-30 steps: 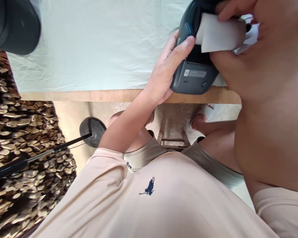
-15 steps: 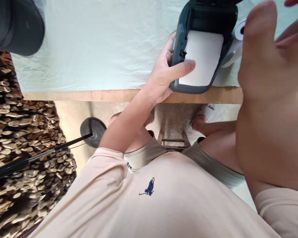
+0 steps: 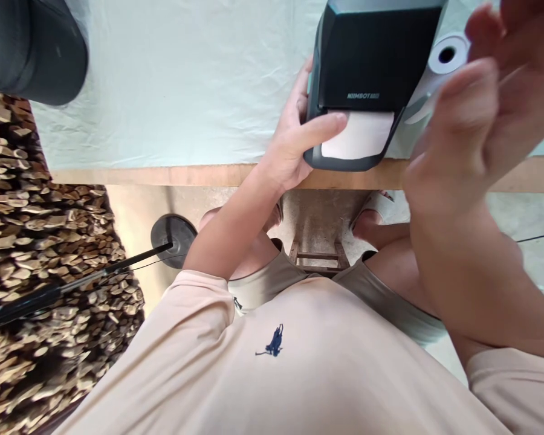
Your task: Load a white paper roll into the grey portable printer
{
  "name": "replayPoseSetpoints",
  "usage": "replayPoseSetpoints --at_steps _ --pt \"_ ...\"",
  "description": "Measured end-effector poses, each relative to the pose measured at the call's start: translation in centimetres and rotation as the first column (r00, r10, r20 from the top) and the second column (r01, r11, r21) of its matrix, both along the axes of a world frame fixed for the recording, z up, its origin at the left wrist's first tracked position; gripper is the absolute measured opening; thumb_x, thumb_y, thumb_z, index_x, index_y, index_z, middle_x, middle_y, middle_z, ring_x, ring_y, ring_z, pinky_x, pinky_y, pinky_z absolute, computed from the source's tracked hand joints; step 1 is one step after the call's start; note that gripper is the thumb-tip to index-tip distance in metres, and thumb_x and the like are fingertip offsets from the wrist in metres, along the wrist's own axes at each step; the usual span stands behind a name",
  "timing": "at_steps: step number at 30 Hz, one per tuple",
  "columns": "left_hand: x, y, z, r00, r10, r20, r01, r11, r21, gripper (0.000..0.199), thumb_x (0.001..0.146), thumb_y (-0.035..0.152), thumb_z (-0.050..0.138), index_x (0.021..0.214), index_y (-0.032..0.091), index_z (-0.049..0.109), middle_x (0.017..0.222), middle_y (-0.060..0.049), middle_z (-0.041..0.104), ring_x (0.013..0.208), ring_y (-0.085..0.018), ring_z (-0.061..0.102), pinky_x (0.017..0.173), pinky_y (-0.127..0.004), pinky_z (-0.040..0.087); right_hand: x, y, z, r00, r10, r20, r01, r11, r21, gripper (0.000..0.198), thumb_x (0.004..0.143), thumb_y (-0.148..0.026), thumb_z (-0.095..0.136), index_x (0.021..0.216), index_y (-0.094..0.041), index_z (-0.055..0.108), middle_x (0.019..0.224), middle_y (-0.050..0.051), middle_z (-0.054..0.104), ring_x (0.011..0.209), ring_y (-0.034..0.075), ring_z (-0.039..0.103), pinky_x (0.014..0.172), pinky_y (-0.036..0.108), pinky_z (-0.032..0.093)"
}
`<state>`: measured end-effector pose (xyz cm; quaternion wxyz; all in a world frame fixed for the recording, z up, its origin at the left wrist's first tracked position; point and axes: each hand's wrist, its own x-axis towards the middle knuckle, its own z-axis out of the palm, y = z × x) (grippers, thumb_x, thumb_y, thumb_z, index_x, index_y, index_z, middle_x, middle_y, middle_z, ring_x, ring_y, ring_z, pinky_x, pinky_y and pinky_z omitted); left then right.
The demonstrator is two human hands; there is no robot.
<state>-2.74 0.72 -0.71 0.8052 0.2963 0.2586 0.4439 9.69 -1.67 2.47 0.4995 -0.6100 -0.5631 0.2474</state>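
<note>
1 dark printer (image 3: 344, 164), 1 sheet of white paper (image 3: 362, 138) showing below its lid (image 3: 381, 60), sits in a person's left hand (image 3: 294, 138) at the front edge of 1 cloth-covered bench (image 3: 185, 90), fingers wrapping its side. The right hand (image 3: 498, 121), blurred, fingers parted, hovers near 1 white roll (image 3: 460, 54) just beside the printer.

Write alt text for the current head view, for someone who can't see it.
The left hand holds a dark, box-shaped plastic printer marked NIIMBOT, thumb over the white rectangular paper at its front. The right hand, blurred, has its fingers apart near a white cylindrical paper roll. Pale green cloth covers the wooden-edged table.
</note>
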Motion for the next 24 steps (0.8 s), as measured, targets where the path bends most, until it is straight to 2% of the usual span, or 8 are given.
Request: replayPoseSetpoints --at_steps 3,5,8,12,14,17,19,24 --pt "0.0 -0.1 0.6 0.989 0.038 0.142 -0.026 0.996 -0.086 0.033 0.075 0.012 0.028 0.094 0.02 0.054 0.084 0.001 0.06 0.105 -0.008 0.048 0.085 -0.02 0.043 -0.1 -1.0 -0.8 0.983 0.155 0.096 -0.165 0.979 0.116 0.055 0.071 -0.044 0.027 0.112 -0.006 0.026 0.115 0.001 0.028 0.115 -0.002 0.032 0.103 0.005 0.034" --pt "0.1 -0.3 1.1 0.986 0.065 0.151 -0.041 0.987 -0.159 0.024 0.073 0.013 0.035 0.08 0.013 0.059 0.077 -0.001 0.061 0.106 -0.009 0.048 0.086 -0.018 0.043 0.1 -1.0 -1.5 0.972 0.228 0.049 -0.232 0.967 0.103 0.059 0.072 -0.038 0.031 0.119 -0.007 0.014 0.124 0.001 0.017 0.125 0.0 0.023 0.111 0.005 0.03" --pt "0.6 -0.7 1.5 0.989 0.106 0.104 -0.078 0.966 -0.247 0.028 0.072 0.009 0.033 0.083 0.009 0.058 0.07 -0.001 0.059 0.098 -0.012 0.053 0.075 -0.016 0.045 0.1 -0.5 -2.3 0.965 0.26 0.023 -0.261 0.963 0.064 0.065 0.071 -0.039 0.032 0.122 -0.008 0.007 0.128 0.001 0.007 0.128 0.001 0.017 0.115 0.005 0.026" --pt "0.8 -1.1 1.6 0.997 0.074 -0.003 -0.074 0.997 -0.018 0.023 0.072 0.015 0.037 0.088 0.016 0.054 0.078 0.0 0.059 0.081 -0.011 0.059 0.049 -0.01 0.039 0.0 0.1 -2.6 0.927 0.373 -0.046 -0.371 0.928 0.041 0.067 0.072 -0.041 0.031 0.123 -0.008 0.001 0.129 0.003 0.002 0.123 -0.001 0.024 0.112 0.006 0.031" --pt "0.7 -1.2 1.6 0.997 0.078 -0.024 -0.077 0.996 0.046 0.025 0.073 0.015 0.035 0.09 0.017 0.053 0.081 0.002 0.058 0.081 -0.01 0.059 0.046 -0.009 0.037 0.0 0.2 -2.6 0.9 0.427 -0.09 -0.427 0.904 0.029 0.066 0.074 -0.04 0.03 0.123 -0.009 -0.003 0.129 0.004 -0.002 0.117 -0.005 0.028 0.107 0.003 0.035" --pt "0.2 -1.1 1.3 0.996 0.068 -0.062 -0.065 0.997 0.048 0.024 0.072 0.017 0.036 0.09 0.017 0.052 0.081 0.002 0.056 0.095 -0.012 0.054 0.053 -0.01 0.041 0.0 0.2 -2.4 0.908 0.414 -0.071 -0.413 0.91 0.02 0.067 0.074 -0.039 0.031 0.123 -0.007 -0.001 0.129 0.004 -0.001 0.116 -0.008 0.028 0.106 -0.001 0.034" --pt "-0.1 -0.9 0.9 0.995 0.062 -0.072 -0.065 0.997 -0.044 0.021 0.07 0.027 0.041 0.083 0.018 0.053 0.081 0.002 0.057 0.105 -0.014 0.049 0.064 -0.013 0.046 0.0 0.0 -2.1 0.918 0.397 -0.016 -0.397 0.917 0.033 0.069 0.073 -0.038 0.033 0.124 -0.003 0.001 0.129 0.004 0.002 0.122 -0.005 0.024 0.11 -0.001 0.029" --pt "-0.5 -0.3 -0.3 0.996 0.084 -0.044 -0.089 0.985 -0.149 0.024 0.068 0.038 0.04 0.063 0.016 0.048 0.062 0.001 0.052 0.108 -0.015 0.046 0.078 -0.019 0.048 0.0 -0.3 -1.3 0.943 0.322 0.088 -0.324 0.946 0.005 0.078 0.069 -0.045 0.034 0.126 -0.001 0.005 0.13 0.002 0.002 0.131 0.003 0.012 0.12 0.003 0.014"
